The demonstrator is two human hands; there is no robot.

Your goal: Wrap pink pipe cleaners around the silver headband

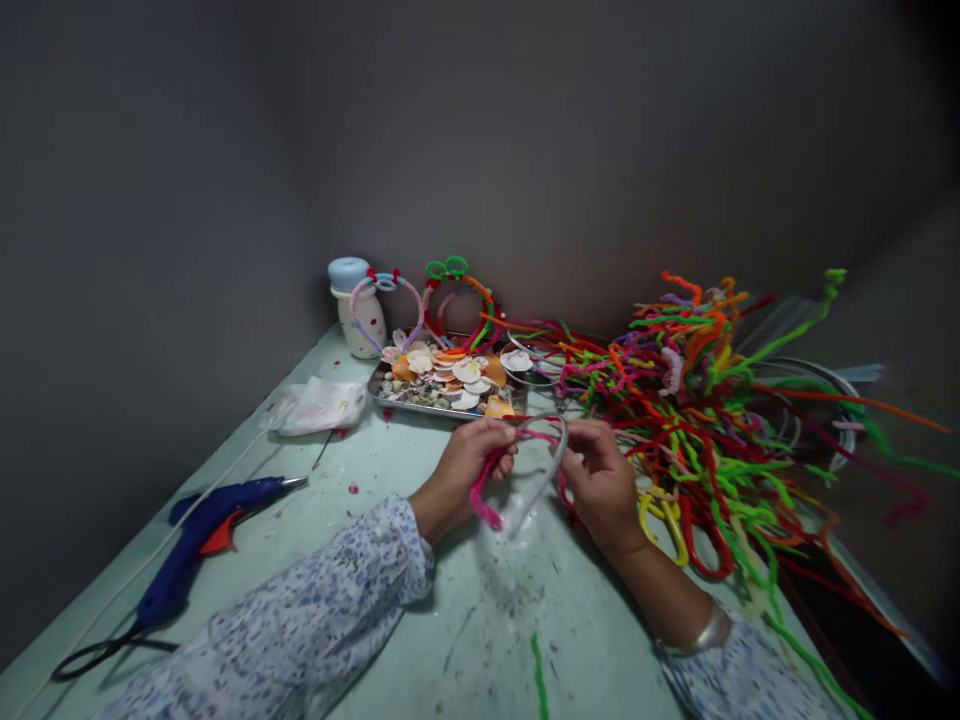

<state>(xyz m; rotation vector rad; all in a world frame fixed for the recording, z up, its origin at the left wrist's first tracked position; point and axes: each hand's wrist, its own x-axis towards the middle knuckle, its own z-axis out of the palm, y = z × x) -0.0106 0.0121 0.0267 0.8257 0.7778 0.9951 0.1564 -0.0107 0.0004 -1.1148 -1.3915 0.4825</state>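
My left hand (476, 455) is closed in a pinch on a bright pink pipe cleaner (484, 505) at the middle of the table. A thin grey-white headband (553, 465) curves between my two hands, its near end pointing down toward the tabletop. My right hand (600, 480) grips the other side of this band, fingers curled around it, and some pink strand hangs by its thumb. Part of the pink strand runs across between the hands. Exactly where it wraps the band is hidden by my fingers.
Behind my hands, a metal tray (416, 407) holds shells, near decorated headbands (424, 315) and a white jar (364, 325). A blue glue gun (195, 535) and plastic bag (319, 408) lie left. Pipe cleaners (690, 400) and scissors (705, 540) crowd the right.
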